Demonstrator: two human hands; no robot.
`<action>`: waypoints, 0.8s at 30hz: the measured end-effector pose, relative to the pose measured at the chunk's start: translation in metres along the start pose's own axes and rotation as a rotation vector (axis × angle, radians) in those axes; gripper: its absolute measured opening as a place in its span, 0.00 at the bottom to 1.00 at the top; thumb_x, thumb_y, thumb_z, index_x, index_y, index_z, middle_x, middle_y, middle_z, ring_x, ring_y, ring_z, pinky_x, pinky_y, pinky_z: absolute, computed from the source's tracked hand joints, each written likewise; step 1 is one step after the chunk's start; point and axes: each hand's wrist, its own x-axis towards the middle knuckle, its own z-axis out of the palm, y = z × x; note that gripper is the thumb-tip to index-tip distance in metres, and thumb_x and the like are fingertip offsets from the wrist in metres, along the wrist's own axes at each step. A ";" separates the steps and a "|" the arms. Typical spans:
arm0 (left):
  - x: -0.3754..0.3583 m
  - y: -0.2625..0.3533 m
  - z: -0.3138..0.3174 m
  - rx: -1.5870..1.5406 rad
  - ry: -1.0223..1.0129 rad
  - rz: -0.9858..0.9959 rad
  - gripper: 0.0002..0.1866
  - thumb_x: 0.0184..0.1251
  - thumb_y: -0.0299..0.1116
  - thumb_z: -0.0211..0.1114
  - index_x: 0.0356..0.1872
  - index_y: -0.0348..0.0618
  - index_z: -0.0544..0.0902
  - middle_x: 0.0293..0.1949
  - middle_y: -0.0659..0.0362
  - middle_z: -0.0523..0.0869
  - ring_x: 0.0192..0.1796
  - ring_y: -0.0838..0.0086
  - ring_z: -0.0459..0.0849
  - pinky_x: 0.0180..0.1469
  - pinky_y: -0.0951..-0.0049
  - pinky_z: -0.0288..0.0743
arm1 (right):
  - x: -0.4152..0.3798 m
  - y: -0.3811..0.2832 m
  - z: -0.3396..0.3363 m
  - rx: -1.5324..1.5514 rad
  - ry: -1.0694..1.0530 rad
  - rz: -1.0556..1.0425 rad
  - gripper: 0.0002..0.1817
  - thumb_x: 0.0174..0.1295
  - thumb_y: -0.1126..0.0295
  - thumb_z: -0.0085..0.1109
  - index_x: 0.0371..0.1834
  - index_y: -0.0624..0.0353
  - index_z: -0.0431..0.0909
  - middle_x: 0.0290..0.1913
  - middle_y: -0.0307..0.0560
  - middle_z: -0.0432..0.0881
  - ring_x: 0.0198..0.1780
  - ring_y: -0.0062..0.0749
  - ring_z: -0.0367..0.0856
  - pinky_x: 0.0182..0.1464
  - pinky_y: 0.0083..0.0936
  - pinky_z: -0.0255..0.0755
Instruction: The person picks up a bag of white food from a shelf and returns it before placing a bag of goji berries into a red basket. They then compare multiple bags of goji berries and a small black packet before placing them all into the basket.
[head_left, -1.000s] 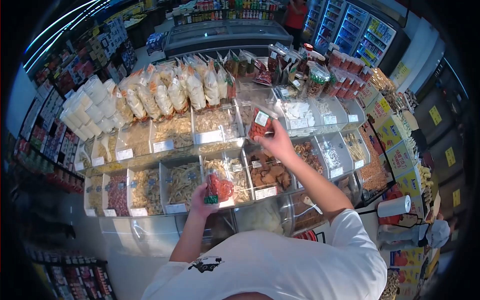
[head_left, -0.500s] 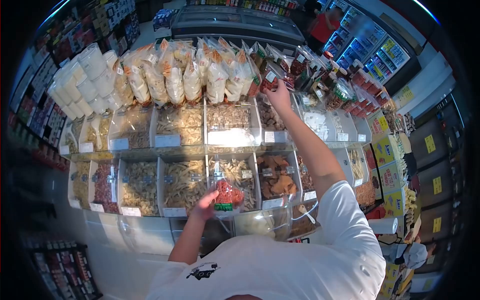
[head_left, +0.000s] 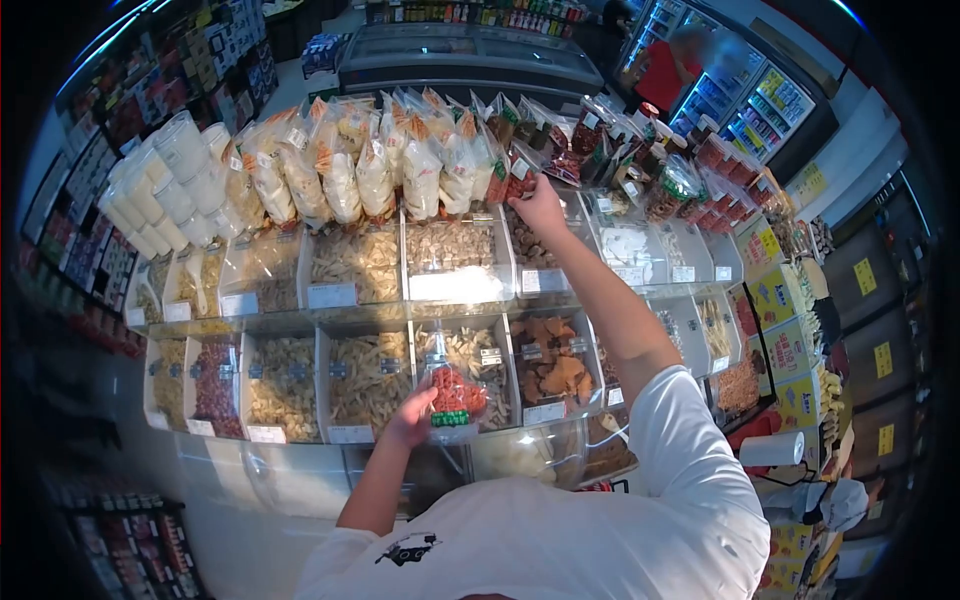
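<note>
Head view: toward 7 o'clock, the left hand has its fingers clamped on the side of a glossy clear bag of lumpy red pieces, green-banded below. At 1 o'clock, the right hand pinches a small clear plastic packet, fingers together on its lower edge. Plump, crinkled pale bags stand toward 11 o'clock.

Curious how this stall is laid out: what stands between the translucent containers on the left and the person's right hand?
In the head view, mainly a row of clear bags with pale contents stands between the containers and the right hand.
</note>
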 end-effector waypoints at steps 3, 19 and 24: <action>0.001 -0.006 -0.004 0.034 0.054 0.037 0.24 0.79 0.35 0.51 0.72 0.42 0.68 0.67 0.47 0.78 0.68 0.57 0.79 0.70 0.53 0.72 | 0.000 0.021 0.001 0.017 0.033 -0.016 0.36 0.51 0.68 0.76 0.64 0.66 0.71 0.52 0.55 0.83 0.49 0.45 0.86 0.54 0.38 0.79; 0.009 0.010 0.119 0.530 0.280 0.410 0.28 0.67 0.24 0.69 0.67 0.41 0.70 0.62 0.55 0.79 0.65 0.71 0.77 0.69 0.65 0.71 | -0.318 -0.078 -0.102 0.172 -0.249 -0.160 0.26 0.58 0.67 0.76 0.59 0.59 0.79 0.52 0.43 0.76 0.51 0.27 0.77 0.52 0.24 0.75; 0.014 0.026 0.160 0.689 0.175 0.561 0.26 0.69 0.23 0.68 0.65 0.39 0.71 0.60 0.56 0.79 0.63 0.73 0.77 0.67 0.68 0.72 | -0.309 -0.088 -0.122 0.282 -0.237 -0.099 0.26 0.53 0.74 0.79 0.53 0.59 0.74 0.47 0.40 0.76 0.47 0.25 0.77 0.52 0.24 0.74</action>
